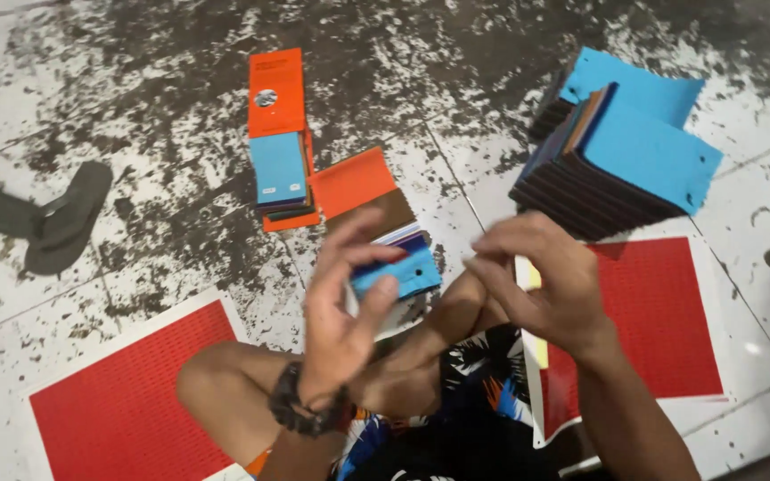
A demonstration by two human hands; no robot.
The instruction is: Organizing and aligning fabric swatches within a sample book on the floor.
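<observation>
Floor point(180, 107): carries all items. Far centre-left: card booklet point(276, 93) lying flat, with a small swatch stack point(280, 171) on its near end. Just right of that: a fanned swatch bundle point(389, 240), held in the left hand point(342, 307) above the person's knees. Far right: large swatch stack point(621, 156), tilted, its near edge beside a flat sheet point(661, 312). Right hand point(541, 281) over that sheet's left edge. Near left corner: second flat sheet point(118, 410). Left edge: sandal point(69, 218), well apart from the rest.
</observation>
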